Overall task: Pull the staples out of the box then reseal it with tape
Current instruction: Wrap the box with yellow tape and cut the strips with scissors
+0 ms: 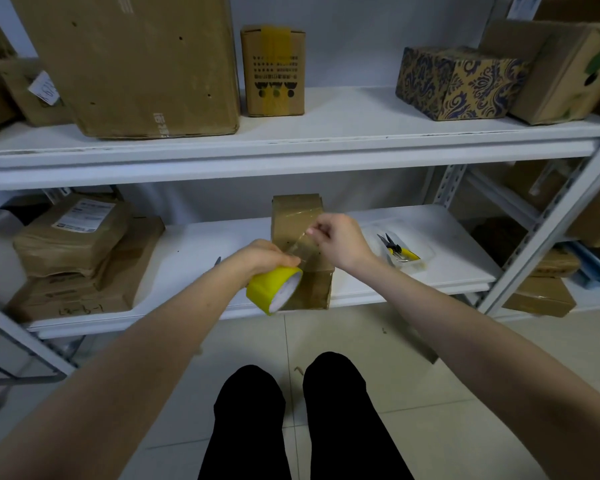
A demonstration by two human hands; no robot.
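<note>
A brown cardboard box (297,216) stands on the lower white shelf (440,271), its front reaching the shelf edge. My left hand (262,256) grips a yellow tape roll (272,289) just in front of the box. My right hand (338,239) pinches the free end of a clear tape strip (297,245) pulled out from the roll, above the box top. A strip of clear tape lies across the far part of the box top.
Yellow-handled pliers (397,251) lie in a clear tray (421,261) right of the box. A metal tip (217,260) shows behind my left wrist. Parcels (73,233) are stacked at the left. Several boxes stand on the upper shelf (291,147). A metal upright (548,230) slants at the right.
</note>
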